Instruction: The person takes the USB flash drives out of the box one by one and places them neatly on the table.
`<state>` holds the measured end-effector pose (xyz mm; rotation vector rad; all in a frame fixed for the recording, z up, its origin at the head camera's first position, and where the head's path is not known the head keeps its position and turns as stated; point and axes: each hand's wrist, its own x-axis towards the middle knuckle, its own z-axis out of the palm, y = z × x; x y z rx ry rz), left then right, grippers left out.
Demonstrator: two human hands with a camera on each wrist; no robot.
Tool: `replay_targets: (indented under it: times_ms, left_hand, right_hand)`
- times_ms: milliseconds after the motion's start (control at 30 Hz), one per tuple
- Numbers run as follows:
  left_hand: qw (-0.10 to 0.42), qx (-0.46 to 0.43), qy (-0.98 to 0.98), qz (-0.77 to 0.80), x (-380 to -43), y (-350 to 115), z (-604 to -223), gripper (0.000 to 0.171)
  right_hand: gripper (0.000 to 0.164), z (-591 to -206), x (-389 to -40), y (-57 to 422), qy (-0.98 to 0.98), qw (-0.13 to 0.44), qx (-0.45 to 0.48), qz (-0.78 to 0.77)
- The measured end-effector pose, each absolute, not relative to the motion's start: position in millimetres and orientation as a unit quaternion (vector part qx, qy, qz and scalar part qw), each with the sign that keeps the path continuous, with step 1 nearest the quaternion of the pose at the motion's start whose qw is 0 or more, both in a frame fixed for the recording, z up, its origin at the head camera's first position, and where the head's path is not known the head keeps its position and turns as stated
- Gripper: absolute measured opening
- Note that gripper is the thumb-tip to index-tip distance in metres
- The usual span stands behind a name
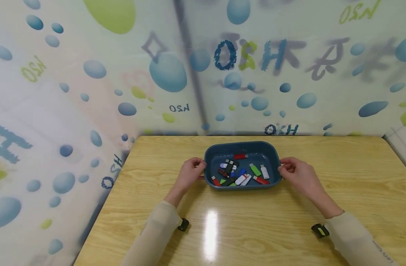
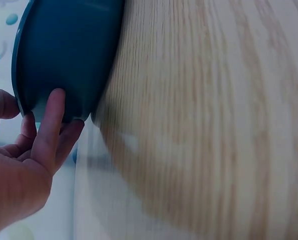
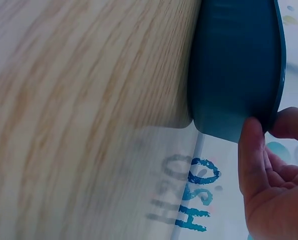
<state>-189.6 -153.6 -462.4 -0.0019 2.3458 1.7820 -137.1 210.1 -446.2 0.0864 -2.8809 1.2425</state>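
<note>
A dark blue plastic bin [image 1: 241,187] stands on the wooden table with several USB flash drives inside, among them a green one [image 1: 255,169], a white one [image 1: 264,171] and a red one [image 1: 241,156]. My left hand [image 1: 190,173] pinches the bin's left end at the rim; in the left wrist view its thumb is at the lip and fingers [image 2: 49,127] lie against the outer wall. At the opposite end my right hand [image 1: 299,173] pinches the rim between thumb and fingers, and the right wrist view shows a finger [image 3: 252,150] against the outside.
The wood-grain table [image 1: 256,229] runs back to a wall covering [image 1: 203,74] printed with blue and green drops and lettering. A dark wrist strap piece [image 1: 183,224] hangs by the left sleeve, another [image 1: 320,231] by the right.
</note>
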Motion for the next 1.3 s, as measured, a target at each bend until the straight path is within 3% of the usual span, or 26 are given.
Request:
replay_targets:
  times_ms: [267,400,500,600,833,1300]
  left_hand:
    - [0.112,-0.002,0.785,0.609,-193.5,-149.5,-461.9,0.028]
    - [0.109,-0.006,0.783,0.612,-192.9,-149.6,-461.9,0.026]
    - [0.109,-0.008,0.785,0.61,-192.8,-150.5,-462.4,0.025]
    - [0.108,-0.013,0.788,0.605,-191.7,-151.0,-462.3,0.026]
    - [0.107,-0.019,0.785,0.61,-189.2,-149.2,-463.0,0.026]
    - [0.098,-0.022,0.786,0.61,-188.1,-147.3,-466.2,0.026]
  right_hand:
    - [0.043,-446.7,-139.9,215.5,-0.918,-0.001,0.025,0.397]
    - [0.041,-444.4,-139.7,210.0,-0.929,0.066,0.039,0.363]
    - [0.03,-437.7,-141.3,198.6,-0.938,0.129,0.068,0.314]
    - [0.019,-429.7,-145.6,183.2,-0.946,0.15,0.114,0.262]
    - [0.019,-430.0,-160.2,154.1,-0.965,0.095,0.179,0.167]
    - [0.027,-442.9,-183.5,131.5,-0.976,0.01,0.158,0.147]
